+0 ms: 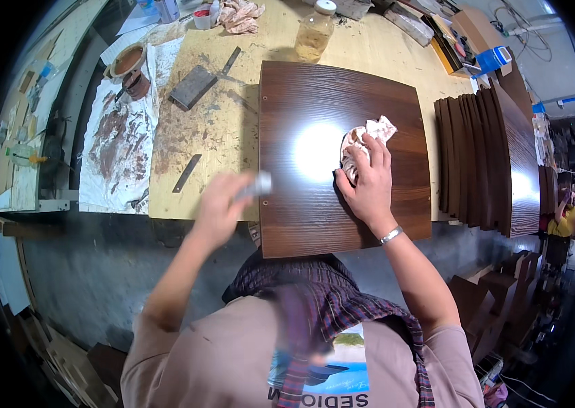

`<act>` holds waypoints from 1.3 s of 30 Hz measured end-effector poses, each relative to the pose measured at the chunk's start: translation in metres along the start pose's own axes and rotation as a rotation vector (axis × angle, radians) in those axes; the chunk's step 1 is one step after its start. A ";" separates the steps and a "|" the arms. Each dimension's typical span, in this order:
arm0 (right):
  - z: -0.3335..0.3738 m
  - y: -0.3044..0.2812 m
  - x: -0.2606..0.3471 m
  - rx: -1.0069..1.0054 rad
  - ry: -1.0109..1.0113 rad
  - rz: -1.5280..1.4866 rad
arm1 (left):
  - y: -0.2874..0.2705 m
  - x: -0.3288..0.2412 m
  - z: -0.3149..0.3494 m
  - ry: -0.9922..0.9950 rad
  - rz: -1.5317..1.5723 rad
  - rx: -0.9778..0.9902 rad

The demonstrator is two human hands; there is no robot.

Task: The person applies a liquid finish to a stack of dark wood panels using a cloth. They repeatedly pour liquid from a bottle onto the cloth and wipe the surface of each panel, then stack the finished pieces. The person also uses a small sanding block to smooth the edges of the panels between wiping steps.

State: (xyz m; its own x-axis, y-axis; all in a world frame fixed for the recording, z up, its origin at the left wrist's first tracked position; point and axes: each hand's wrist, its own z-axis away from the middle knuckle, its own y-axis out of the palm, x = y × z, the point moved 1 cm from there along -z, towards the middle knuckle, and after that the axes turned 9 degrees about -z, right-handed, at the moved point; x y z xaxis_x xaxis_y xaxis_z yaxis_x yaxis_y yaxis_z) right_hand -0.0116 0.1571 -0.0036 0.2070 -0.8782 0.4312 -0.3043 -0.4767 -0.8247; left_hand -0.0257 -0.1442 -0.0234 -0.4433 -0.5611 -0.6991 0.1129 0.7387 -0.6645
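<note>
A dark brown wood-grain panel (349,211) lies on the workbench in front of me, its near edge close to my body. My right hand (370,178), with a silver band at the wrist, presses a crumpled, stained white rag (352,143) onto the panel's right half. At the panel's left edge is my left hand (221,202), smeared by motion. Its fingers are closed round a small pale grey object (260,183), too blurred to name. A bright lamp reflection covers part of the panel between the two hands.
Left of the panel lie a dark block (193,87), a thin metal blade (187,173) and a stained white cloth (121,149) bearing a brown-crusted pot (129,62). Behind stands a jar of yellowish liquid (313,37). Several dark panels (468,156) stand upright at the right.
</note>
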 end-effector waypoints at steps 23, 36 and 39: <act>0.057 -0.078 -0.094 0.131 -0.275 -0.116 | 0.193 -0.221 0.096 -0.080 -0.145 -0.277; 0.278 -0.167 -0.204 0.064 0.468 -0.451 | 0.219 -0.251 0.059 -0.050 -0.425 -0.361; 0.309 -0.159 -0.204 0.047 0.448 -0.448 | 0.279 -0.300 0.023 0.237 -0.320 -0.095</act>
State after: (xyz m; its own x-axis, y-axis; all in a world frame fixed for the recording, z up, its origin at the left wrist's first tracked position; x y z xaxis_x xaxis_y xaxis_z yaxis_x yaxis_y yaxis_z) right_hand 0.2822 0.4239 -0.0738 -0.1080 -0.5301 0.8410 -0.2350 -0.8084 -0.5397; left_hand 0.1591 0.2224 -0.0050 -0.6368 -0.6745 -0.3735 -0.1413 0.5782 -0.8035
